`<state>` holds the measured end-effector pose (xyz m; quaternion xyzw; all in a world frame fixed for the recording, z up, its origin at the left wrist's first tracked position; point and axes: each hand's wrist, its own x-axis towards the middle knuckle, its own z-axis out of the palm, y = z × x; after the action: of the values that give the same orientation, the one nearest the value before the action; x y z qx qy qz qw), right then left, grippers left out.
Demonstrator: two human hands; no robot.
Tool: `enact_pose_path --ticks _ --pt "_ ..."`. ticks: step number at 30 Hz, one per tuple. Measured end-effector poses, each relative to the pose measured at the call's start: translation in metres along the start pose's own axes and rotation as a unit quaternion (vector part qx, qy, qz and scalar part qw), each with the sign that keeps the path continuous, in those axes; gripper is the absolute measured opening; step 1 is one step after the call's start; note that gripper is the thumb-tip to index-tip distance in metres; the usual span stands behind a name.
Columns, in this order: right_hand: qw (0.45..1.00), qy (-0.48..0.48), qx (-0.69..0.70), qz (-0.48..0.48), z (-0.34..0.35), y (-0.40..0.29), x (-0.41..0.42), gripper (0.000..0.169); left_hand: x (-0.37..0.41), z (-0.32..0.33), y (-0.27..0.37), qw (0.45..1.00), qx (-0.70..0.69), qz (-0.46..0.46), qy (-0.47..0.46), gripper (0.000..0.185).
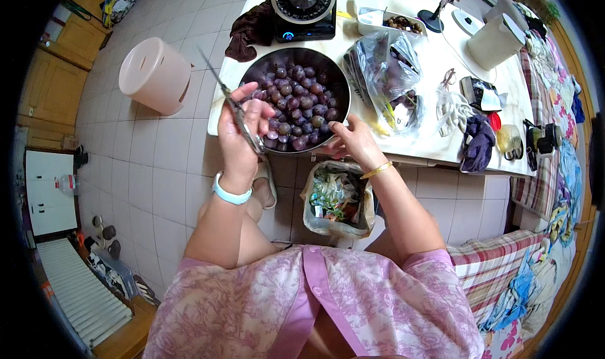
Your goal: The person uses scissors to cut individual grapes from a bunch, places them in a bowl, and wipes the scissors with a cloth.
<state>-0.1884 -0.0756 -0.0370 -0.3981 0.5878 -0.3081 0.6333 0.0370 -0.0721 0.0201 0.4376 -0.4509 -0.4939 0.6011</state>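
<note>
My left hand [240,123] is raised at the near left side of a dark round bowl [338,68]. It holds a pair of metal scissors [228,92], with the blades pointing up and away to the left and the handles against the palm. Loose purple grapes [302,101] fill much of the bowl, which stands at the table's near edge. My right hand [352,139] grips the bowl's near right rim, thumb on top and fingers below. Right of the bowl lies a clear plastic bag [392,75] with dark grapes inside.
Below the table edge stands a lined waste bin [309,212] holding scraps. A pink stool [153,75] is on the tiled floor at left. On the table [425,144] are an induction cooker [305,9], a plastic container [368,26], a white jug [496,42] and a purple cloth [477,144].
</note>
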Motion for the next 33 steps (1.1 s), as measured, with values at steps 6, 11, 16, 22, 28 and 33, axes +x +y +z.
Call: enact_pose_path --ticks 6,11,16,22,28,33 --pt "0.904 0.265 -0.149 -0.302 -0.061 -0.007 -0.015 0.023 0.002 0.016 -0.009 0.995 0.09 0.026 -0.038 0.032" --pt "0.681 0.511 -0.371 -0.371 -0.145 -0.019 -0.047 0.033 0.001 0.02 -0.013 0.969 0.224 0.087 -0.048 0.034" --pt "0.781 0.468 -0.387 -0.146 -0.163 -0.005 -0.048 0.058 -0.021 0.045 -0.008 0.947 0.252 0.166 -0.109 0.031" --pt "0.853 0.362 0.025 -0.376 -0.177 0.016 -0.031 0.016 -0.092 0.1 -0.012 0.93 0.211 0.05 -0.295 0.034" --pt "0.819 0.382 0.002 -0.428 -0.145 -0.005 -0.08 0.021 -0.12 0.119 -0.025 0.928 0.278 0.015 -0.25 0.039" --pt "0.899 0.256 -0.037 -0.353 -0.141 0.003 -0.101 0.023 -0.136 0.121 -0.035 0.949 0.18 -0.116 -0.233 0.049"
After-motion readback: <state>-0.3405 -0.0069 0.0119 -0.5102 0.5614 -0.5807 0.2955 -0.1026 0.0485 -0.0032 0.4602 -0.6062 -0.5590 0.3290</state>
